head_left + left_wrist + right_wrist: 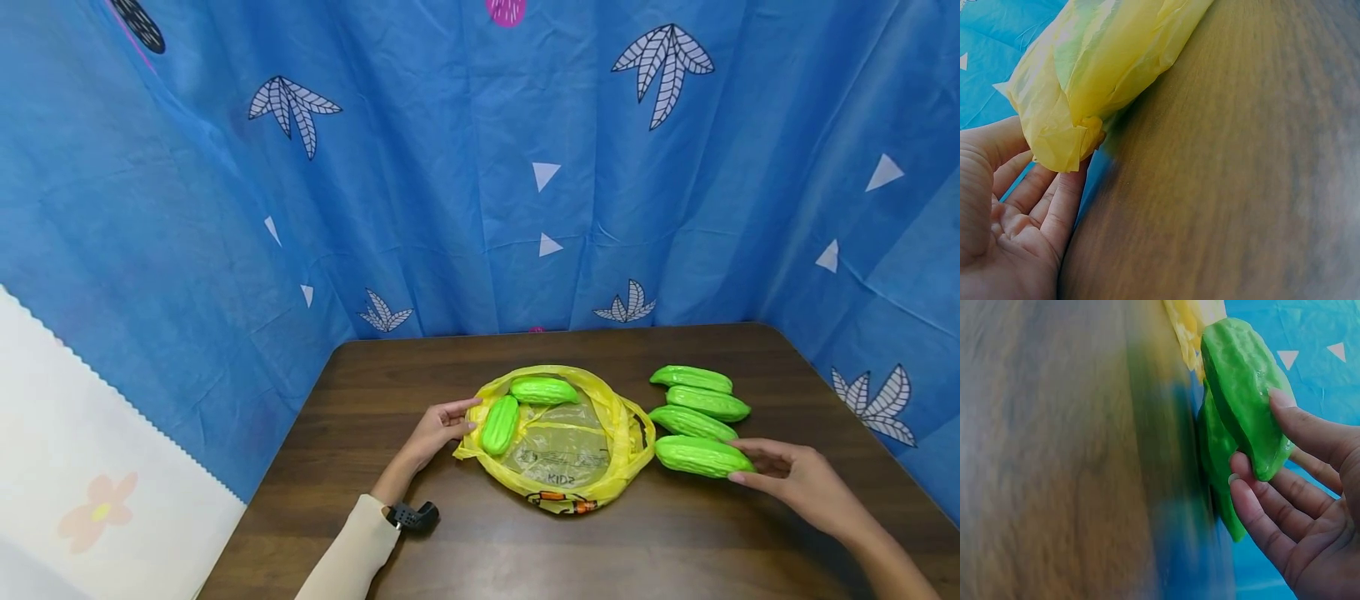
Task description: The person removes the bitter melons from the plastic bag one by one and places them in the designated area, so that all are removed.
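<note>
A yellow plastic bag (pixel 630 433) lies with its mouth spread wide on the table. Inside it are two bright green, ridged bitter gourds, one lengthwise (pixel 500 425) near the left rim and one crosswise (pixel 543 390) at the back. My left hand (pixel 442 423) pinches the bag's left edge; in the left wrist view the gathered yellow plastic (pixel 1063 134) sits between thumb and fingers. To the right of the bag, my right hand (pixel 795 479) grips one end of a bitter gourd (pixel 701 456), its thumb (pixel 1310 428) on top. Three more bitter gourds (pixel 693 422) lie stacked in a row just behind it.
The brown wooden table (pixel 480 558) has a rounded back right corner. A blue patterned curtain (pixel 480 208) hangs behind and along both sides. At the left is a white cloth (pixel 97 450) with a flower print. A dark wrist strap with a device (pixel 412 517) is on the left wrist.
</note>
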### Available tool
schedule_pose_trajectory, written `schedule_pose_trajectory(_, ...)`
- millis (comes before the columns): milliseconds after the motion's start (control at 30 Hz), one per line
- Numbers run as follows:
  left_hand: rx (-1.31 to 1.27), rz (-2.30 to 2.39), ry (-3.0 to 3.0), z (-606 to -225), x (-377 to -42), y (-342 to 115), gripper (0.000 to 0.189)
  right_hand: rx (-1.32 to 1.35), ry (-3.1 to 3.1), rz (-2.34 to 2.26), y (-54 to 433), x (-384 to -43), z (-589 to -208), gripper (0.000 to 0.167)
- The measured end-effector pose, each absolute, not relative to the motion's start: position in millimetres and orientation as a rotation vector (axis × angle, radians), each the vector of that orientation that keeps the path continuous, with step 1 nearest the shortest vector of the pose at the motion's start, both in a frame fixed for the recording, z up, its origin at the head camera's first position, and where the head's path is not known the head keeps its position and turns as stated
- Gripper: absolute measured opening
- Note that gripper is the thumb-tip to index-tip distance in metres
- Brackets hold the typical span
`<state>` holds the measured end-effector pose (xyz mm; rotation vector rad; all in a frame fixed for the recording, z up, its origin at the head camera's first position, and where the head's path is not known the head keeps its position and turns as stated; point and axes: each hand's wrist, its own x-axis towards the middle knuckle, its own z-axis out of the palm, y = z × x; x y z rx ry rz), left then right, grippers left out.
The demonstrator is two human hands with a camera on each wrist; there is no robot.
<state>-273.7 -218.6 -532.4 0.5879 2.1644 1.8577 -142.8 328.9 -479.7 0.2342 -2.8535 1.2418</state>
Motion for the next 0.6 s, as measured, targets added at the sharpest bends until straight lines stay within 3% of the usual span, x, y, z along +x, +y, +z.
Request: schedule_pose_trajectory(600,0.555,1.859,2.159,-533.4,-274.6,-218.4,0.048,0.168,-2.868,1.281,351.0,-140.1,-491.2,0.053)
